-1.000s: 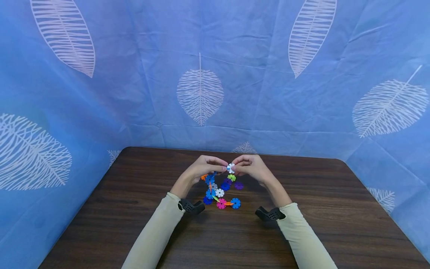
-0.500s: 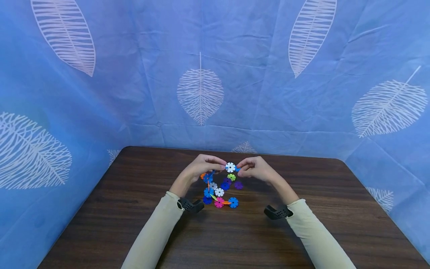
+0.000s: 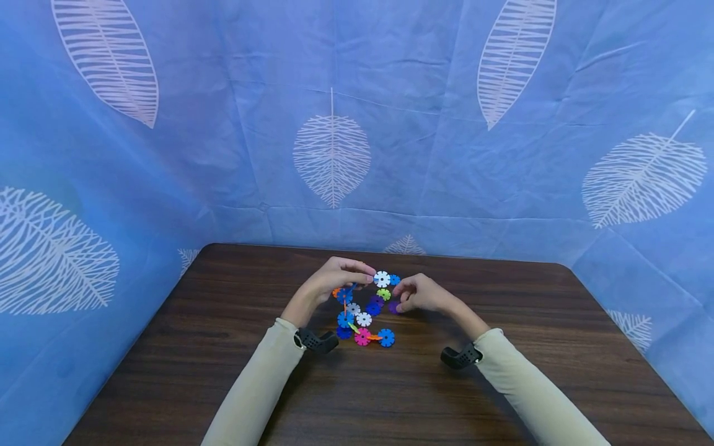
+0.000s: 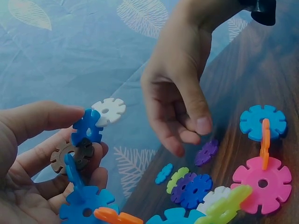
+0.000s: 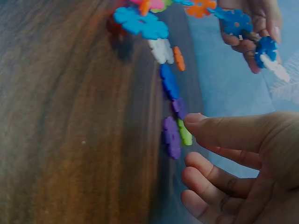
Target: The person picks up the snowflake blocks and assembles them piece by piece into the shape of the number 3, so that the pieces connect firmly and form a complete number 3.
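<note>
My left hand (image 3: pixel 334 277) pinches a chain of notched plastic snowflake discs by a blue disc (image 4: pixel 87 127) between thumb and fingers. A white disc (image 4: pixel 109 111) is fitted on the chain's free end, and a brown-looking disc (image 4: pixel 72 155) sits behind the blue one. The chain runs down to a pink disc (image 3: pixel 362 336) and an end blue disc (image 3: pixel 387 337). My right hand (image 3: pixel 424 293) hovers beside a loose purple disc (image 5: pixel 172 138), its fingers relaxed and apart, holding nothing.
Loose discs lie on the dark wooden table (image 3: pixel 502 371): a lime one (image 3: pixel 383 295), a dark blue one (image 3: pixel 373 308), a white one (image 3: pixel 364 319) and a light blue one (image 4: pixel 164 173). A blue leaf-patterned cloth (image 3: pixel 390 155) hangs behind the table.
My right hand has left the white disc on the chain, moving right and then down toward the purple disc. The left hand has stayed nearly still, holding the chain.
</note>
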A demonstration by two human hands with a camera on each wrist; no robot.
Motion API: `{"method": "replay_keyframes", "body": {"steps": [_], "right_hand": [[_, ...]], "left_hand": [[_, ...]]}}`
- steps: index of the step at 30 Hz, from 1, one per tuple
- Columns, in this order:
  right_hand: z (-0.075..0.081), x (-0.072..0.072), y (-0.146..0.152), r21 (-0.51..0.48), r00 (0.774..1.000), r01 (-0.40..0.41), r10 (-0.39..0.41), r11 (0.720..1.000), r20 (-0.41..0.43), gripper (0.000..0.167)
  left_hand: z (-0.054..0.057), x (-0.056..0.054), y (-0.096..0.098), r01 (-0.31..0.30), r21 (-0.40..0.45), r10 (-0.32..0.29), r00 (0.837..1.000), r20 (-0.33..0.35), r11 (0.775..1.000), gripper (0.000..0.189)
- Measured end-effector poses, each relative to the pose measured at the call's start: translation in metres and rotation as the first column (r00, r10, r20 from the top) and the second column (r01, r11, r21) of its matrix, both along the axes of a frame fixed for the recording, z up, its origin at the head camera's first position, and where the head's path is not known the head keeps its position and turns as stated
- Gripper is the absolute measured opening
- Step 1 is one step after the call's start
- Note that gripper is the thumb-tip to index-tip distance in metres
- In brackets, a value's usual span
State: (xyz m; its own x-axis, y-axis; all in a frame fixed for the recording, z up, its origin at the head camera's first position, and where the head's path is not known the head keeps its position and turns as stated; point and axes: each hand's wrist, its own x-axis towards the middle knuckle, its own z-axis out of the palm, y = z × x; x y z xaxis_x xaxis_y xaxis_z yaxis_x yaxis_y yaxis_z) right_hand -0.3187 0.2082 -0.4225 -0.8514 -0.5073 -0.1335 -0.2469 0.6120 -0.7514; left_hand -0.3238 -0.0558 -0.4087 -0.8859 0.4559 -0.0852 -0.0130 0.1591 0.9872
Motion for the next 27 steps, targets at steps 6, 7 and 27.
{"method": "replay_keyframes", "body": {"steps": [6,7,27], "right_hand": [[-0.0047,-0.0013,-0.004,0.053,1.0,0.02,-0.02,0.998,-0.011,0.029],[-0.0051,-0.0013,-0.0048,0.059,1.0,0.025,-0.024,0.998,-0.014,0.029],[-0.0079,0.0002,-0.0072,0.054,0.998,0.057,-0.056,0.997,-0.027,0.024]], "left_hand": [[-0.0012,-0.0015,0.0002,0.002,-0.008,-0.002,1.0,-0.001,1.0,0.028],[-0.0013,-0.0018,0.0003,0.002,-0.006,-0.002,1.0,0.001,1.0,0.028],[-0.003,-0.0031,0.0003,-0.008,0.006,0.008,1.0,0.014,1.0,0.028]]}}
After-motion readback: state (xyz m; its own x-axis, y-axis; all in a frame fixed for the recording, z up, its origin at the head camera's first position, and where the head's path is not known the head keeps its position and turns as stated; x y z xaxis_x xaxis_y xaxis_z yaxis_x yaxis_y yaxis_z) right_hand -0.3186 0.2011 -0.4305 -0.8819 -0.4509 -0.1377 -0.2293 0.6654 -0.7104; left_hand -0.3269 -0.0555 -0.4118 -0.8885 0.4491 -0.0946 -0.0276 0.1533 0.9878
